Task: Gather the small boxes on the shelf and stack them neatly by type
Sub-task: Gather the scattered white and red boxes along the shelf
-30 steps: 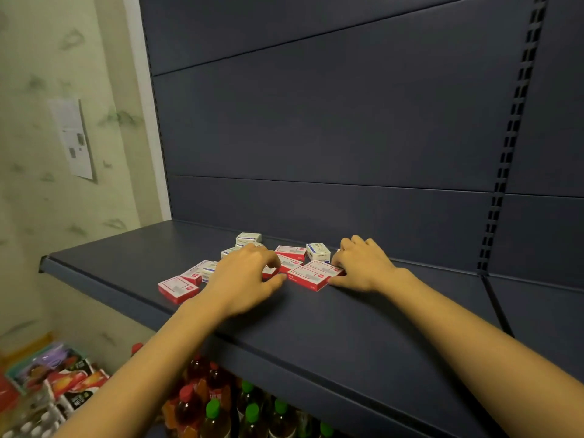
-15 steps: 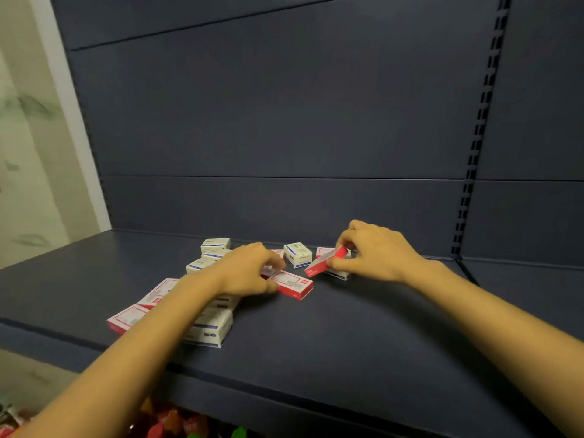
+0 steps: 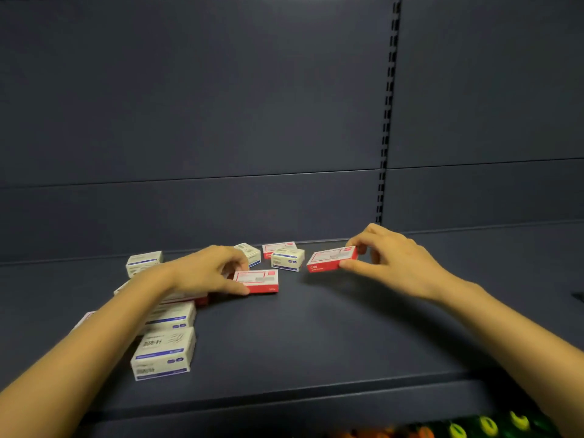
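Note:
Small boxes lie scattered on a dark shelf (image 3: 316,343). My right hand (image 3: 392,260) pinches a red and white box (image 3: 328,259) by its right end and holds it just above the shelf. My left hand (image 3: 208,270) grips another red box (image 3: 260,281) that rests on the shelf. Two white boxes with blue bands (image 3: 164,352) are stacked near the front left, partly under my left forearm. More white boxes (image 3: 287,259) (image 3: 143,262) and a red box (image 3: 278,248) sit near the back panel.
The dark back panel (image 3: 221,121) rises right behind the boxes, with a slotted upright (image 3: 387,121) at the right. The shelf's front edge (image 3: 284,403) runs below my arms. Bottle caps (image 3: 486,425) show on the level beneath, at the lower right.
My right hand has lifted its red box off the pile and carried it to the right. My left hand has taken hold of another red box. The camera has swung right and come closer.

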`<state>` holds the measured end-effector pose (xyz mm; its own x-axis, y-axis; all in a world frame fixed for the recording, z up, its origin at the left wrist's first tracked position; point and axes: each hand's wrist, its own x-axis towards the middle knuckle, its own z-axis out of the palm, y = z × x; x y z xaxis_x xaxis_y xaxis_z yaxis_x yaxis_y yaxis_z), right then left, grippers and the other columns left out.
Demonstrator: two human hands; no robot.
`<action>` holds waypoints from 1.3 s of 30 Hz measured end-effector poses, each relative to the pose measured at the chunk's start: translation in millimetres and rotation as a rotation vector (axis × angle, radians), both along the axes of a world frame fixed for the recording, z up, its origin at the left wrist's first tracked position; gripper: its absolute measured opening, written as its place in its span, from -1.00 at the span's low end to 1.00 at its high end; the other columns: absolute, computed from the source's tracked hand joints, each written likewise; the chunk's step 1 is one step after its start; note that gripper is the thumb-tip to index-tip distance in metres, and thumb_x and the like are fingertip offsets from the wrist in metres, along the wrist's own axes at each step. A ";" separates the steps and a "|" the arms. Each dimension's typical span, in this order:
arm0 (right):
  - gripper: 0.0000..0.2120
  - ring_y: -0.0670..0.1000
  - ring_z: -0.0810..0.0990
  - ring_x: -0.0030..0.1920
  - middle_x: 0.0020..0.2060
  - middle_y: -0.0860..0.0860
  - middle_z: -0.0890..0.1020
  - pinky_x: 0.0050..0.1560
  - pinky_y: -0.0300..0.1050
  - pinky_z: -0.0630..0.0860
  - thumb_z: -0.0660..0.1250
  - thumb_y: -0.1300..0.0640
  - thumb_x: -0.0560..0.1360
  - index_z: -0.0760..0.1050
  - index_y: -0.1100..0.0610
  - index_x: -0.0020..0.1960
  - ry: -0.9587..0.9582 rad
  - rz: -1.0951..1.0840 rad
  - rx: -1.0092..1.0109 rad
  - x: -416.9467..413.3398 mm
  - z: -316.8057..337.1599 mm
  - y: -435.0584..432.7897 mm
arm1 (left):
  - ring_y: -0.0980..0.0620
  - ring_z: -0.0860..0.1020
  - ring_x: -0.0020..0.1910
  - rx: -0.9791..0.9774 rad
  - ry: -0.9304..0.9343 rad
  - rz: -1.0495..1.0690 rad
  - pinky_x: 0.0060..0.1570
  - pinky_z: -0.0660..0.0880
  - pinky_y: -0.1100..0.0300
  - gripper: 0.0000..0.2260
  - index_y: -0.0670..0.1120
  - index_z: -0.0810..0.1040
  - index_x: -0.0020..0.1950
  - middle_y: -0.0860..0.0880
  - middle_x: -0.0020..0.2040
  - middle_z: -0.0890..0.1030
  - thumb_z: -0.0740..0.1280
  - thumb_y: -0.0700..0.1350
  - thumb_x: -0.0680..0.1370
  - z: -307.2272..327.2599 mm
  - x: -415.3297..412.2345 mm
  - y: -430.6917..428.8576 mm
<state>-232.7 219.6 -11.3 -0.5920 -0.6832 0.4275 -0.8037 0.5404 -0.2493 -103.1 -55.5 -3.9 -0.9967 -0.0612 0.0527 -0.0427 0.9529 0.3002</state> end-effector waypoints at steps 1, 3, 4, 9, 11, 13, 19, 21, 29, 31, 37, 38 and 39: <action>-0.61 -0.17 0.43 -0.18 -0.06 -0.21 0.42 -0.19 -0.20 0.29 0.19 -0.33 0.41 0.45 -0.13 0.11 -0.011 -0.023 -0.004 3.3 -2.1 8.4 | -0.04 0.51 0.00 0.026 0.048 -0.018 0.05 0.45 0.12 -0.71 -0.06 0.51 0.05 -0.04 0.03 0.55 0.45 -0.02 0.41 2.1 -1.3 4.7; -0.61 -0.11 0.46 -0.14 -0.03 -0.19 0.43 -0.15 -0.18 0.32 0.18 -0.31 0.42 0.45 -0.12 0.13 -0.031 -0.075 -0.016 10.0 -5.1 26.1 | -0.02 0.53 -0.02 0.049 0.139 -0.058 0.00 0.47 0.18 -0.71 -0.04 0.50 0.06 0.00 0.04 0.55 0.46 -0.03 0.40 7.4 -6.1 17.3; -0.62 -0.10 0.48 -0.13 -0.02 -0.19 0.43 -0.15 -0.18 0.34 0.18 -0.30 0.43 0.45 -0.12 0.13 -0.038 -0.102 -0.025 13.2 -6.2 35.4 | 0.00 0.54 -0.02 0.058 0.172 -0.083 -0.02 0.47 0.21 -0.71 -0.04 0.51 0.06 0.02 0.04 0.56 0.46 -0.03 0.40 10.3 -9.2 25.2; -0.63 -0.10 0.47 -0.13 0.01 -0.19 0.42 -0.19 -0.18 0.36 0.18 -0.28 0.44 0.42 -0.13 0.16 -0.046 -0.204 -0.061 27.9 -8.9 86.8 | 0.01 0.56 -0.07 0.057 0.283 -0.209 -0.06 0.52 0.17 -0.72 -0.05 0.53 0.04 0.01 -0.01 0.58 0.46 -0.01 0.39 21.1 -26.3 75.1; -0.65 -0.10 0.49 -0.13 0.00 -0.20 0.42 -0.16 -0.16 0.37 0.18 -0.27 0.45 0.42 -0.14 0.15 -0.033 -0.244 -0.072 32.4 -7.3 107.6 | -0.01 0.57 -0.07 0.049 0.312 -0.253 -0.04 0.55 0.11 -0.71 -0.07 0.53 0.04 -0.01 0.00 0.59 0.47 -0.01 0.39 24.0 -33.1 97.5; -0.65 -0.08 0.50 -0.13 -0.03 -0.21 0.40 -0.10 -0.10 0.42 0.18 -0.26 0.45 0.42 -0.13 0.16 -0.025 -0.275 -0.075 36.0 -4.8 128.2 | 0.00 0.57 -0.06 0.037 0.323 -0.298 -0.04 0.55 0.10 -0.69 -0.07 0.52 0.05 -0.01 0.01 0.59 0.46 0.00 0.39 26.2 -39.3 120.2; -0.69 -0.04 0.51 -0.14 -0.05 -0.16 0.41 0.00 -0.03 0.50 0.25 -0.15 0.47 0.46 -0.06 0.16 -0.041 -0.308 -0.150 42.3 -3.4 205.8 | 0.04 0.56 -0.04 0.067 0.301 -0.429 0.02 0.54 0.04 -0.69 -0.06 0.52 0.04 0.01 0.02 0.58 0.46 0.02 0.39 25.3 -60.8 194.2; -0.70 -0.06 0.51 -0.14 -0.03 -0.15 0.42 0.00 -0.09 0.48 0.26 -0.13 0.48 0.46 -0.05 0.16 -0.059 -0.323 -0.171 42.0 -4.6 237.9 | 0.03 0.56 -0.04 0.090 0.301 -0.458 0.03 0.53 0.03 -0.70 -0.07 0.52 0.04 0.01 0.01 0.59 0.46 0.01 0.39 24.8 -69.0 223.9; -0.66 -0.01 0.53 -0.03 0.00 -0.13 0.44 0.02 -0.09 0.50 0.30 -0.08 0.47 0.45 -0.06 0.22 -0.114 -0.379 -0.189 37.1 -4.3 374.3 | 0.04 0.57 -0.04 0.179 0.293 -0.533 0.04 0.54 0.03 -0.69 -0.07 0.56 0.04 0.00 0.00 0.61 0.48 -0.01 0.37 17.4 -103.0 353.5; -0.68 0.00 0.54 -0.06 0.01 -0.10 0.45 0.02 -0.09 0.50 0.31 -0.06 0.46 0.46 -0.05 0.20 -0.114 -0.395 -0.199 35.9 -6.0 408.2 | 0.03 0.58 -0.05 0.212 0.303 -0.536 0.03 0.54 0.03 -0.70 -0.08 0.57 0.03 0.00 -0.01 0.62 0.49 -0.02 0.36 13.6 -112.1 385.5; -0.68 -0.09 0.51 -0.07 0.01 -0.07 0.46 -0.07 -0.42 0.41 0.31 0.03 0.49 0.45 -0.01 0.23 -0.128 -0.439 -0.252 22.2 -12.3 499.6 | 0.11 0.56 -0.08 0.226 0.352 -0.524 -0.06 0.55 0.19 -0.70 -0.06 0.56 0.02 0.00 0.02 0.62 0.49 0.01 0.36 3.7 -142.8 475.9; -0.68 -0.12 0.50 -0.08 -0.01 -0.10 0.45 -0.10 -0.47 0.39 0.31 0.03 0.49 0.45 -0.01 0.23 -0.138 -0.444 -0.264 18.6 -14.1 511.3 | 0.11 0.55 -0.09 0.224 0.359 -0.522 -0.09 0.53 0.23 -0.69 -0.06 0.56 0.03 0.00 0.03 0.62 0.48 0.02 0.36 3.1 -148.0 489.5; -0.68 -0.13 0.49 -0.08 -0.01 -0.13 0.44 -0.13 -0.51 0.38 0.31 0.04 0.49 0.44 -0.01 0.24 -0.151 -0.454 -0.277 14.8 -16.0 522.0 | 0.12 0.54 -0.09 0.218 0.364 -0.522 -0.10 0.51 0.26 -0.68 -0.06 0.56 0.03 -0.01 0.03 0.62 0.48 0.03 0.36 2.7 -153.3 502.4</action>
<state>-217.9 741.6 -27.3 -0.8695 -0.2197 0.4424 -0.4498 0.7221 -0.5256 -256.4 446.9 -1.2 -0.8192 0.3767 0.4325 0.5479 0.7369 0.3960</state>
